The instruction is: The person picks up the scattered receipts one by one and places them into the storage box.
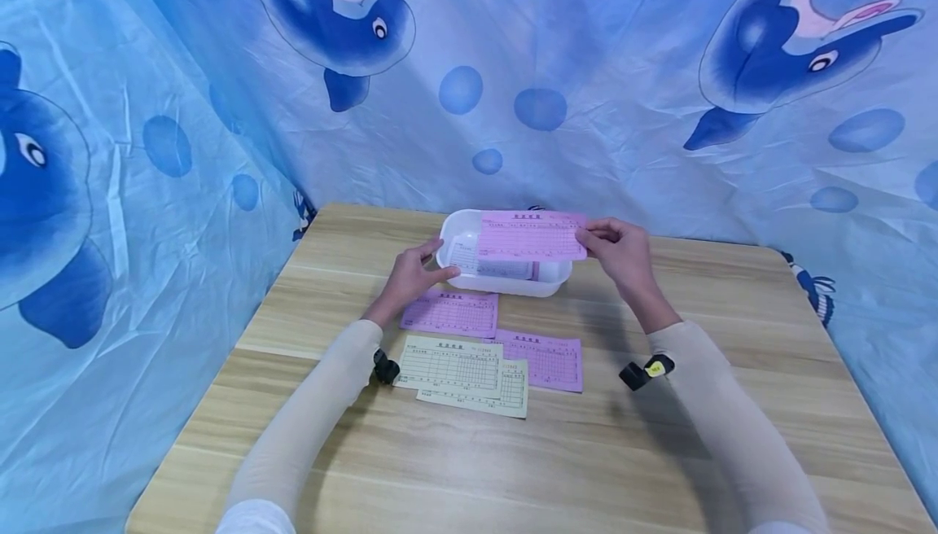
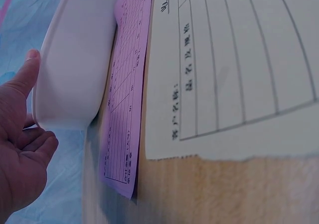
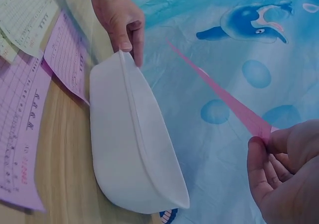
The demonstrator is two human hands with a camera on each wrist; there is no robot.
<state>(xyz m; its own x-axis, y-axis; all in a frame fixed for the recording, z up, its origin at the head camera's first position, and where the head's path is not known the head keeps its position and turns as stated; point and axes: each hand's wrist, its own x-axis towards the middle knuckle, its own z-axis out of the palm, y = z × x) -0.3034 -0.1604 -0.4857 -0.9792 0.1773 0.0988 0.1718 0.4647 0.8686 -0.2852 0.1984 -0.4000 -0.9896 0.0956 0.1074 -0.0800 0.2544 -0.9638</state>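
Note:
My right hand (image 1: 621,253) pinches the right edge of a pink printed form slip (image 1: 531,237) between thumb and fingers. Held up over a white plastic tub (image 1: 506,284), the slip covers part of the tub's opening. In the right wrist view this slip (image 3: 234,107) shows nearly edge-on, above the tub's rim. My left hand (image 1: 413,275) grips the left end of the tub, thumb on the near rim and fingers around the end. Inside the tub lie a pale printed slip (image 1: 465,257) and others partly hidden by the raised one.
On the wooden table (image 1: 586,461), in front of the tub, lie a pink slip (image 1: 450,314), another purplish-pink slip (image 1: 553,361) and two overlapping pale green slips, the upper one (image 1: 450,367) covering much of the lower (image 1: 513,404). A blue dolphin-print curtain (image 1: 586,168) hangs behind the table.

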